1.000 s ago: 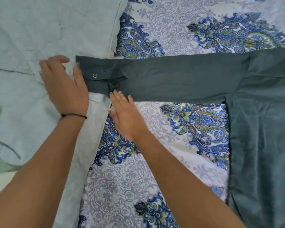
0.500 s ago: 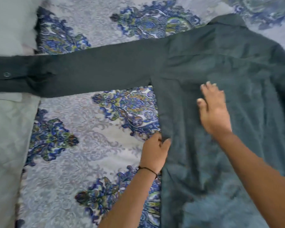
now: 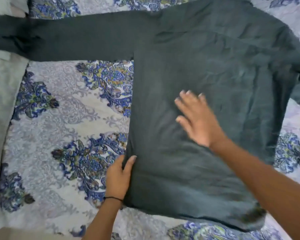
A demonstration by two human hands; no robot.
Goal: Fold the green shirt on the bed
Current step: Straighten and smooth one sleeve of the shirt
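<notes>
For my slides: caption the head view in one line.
On a patterned bedsheet, the left hand grips the side edge of the green shirt while the right hand lies flat on its middle.

Soft, even daylight and faint shadows; the right hand (image 3: 196,118) smears with motion blur, and the frame edges bow.

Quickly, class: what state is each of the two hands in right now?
Left hand: closed, gripping the green shirt by its side edge.
Right hand: open, fingers spread flat on the shirt.
</notes>
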